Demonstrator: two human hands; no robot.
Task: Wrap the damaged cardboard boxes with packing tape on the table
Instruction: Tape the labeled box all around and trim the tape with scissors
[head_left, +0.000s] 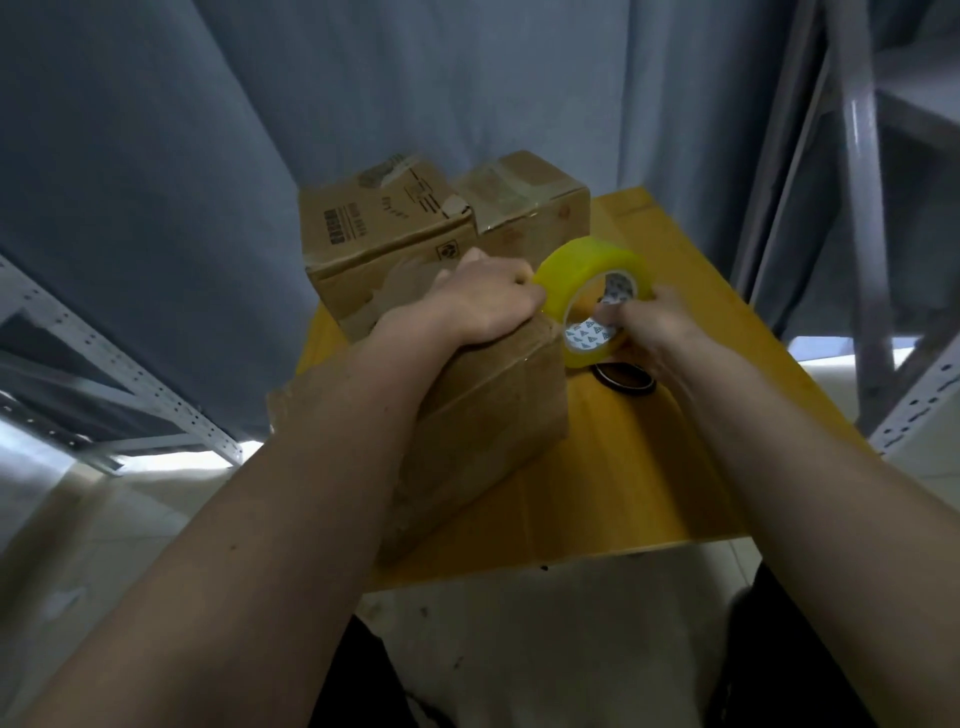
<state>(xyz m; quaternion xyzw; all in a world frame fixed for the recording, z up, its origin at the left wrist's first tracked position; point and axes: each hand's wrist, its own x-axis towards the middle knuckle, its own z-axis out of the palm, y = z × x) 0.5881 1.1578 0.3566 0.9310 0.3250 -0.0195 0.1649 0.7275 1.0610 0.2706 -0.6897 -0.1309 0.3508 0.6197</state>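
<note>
- head view: left hand (483, 299) rests curled on the near cardboard box (488, 415), fingertips apparently pinching the tape end.
- right hand (657, 332) grips the yellow tape roll (592, 296), held at the box's far right corner above the table (675, 467).
- two more boxes (415, 228) sit at the far side.

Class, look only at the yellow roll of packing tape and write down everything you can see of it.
The tape roll is a wide ring of glossy yellow-tinted tape on a white core printed with small dark logos. It stands tilted on edge, its open centre facing the camera, at the far right corner of the nearest cardboard box. The right hand grips it with fingers in the core; the left hand touches its left rim.
</note>
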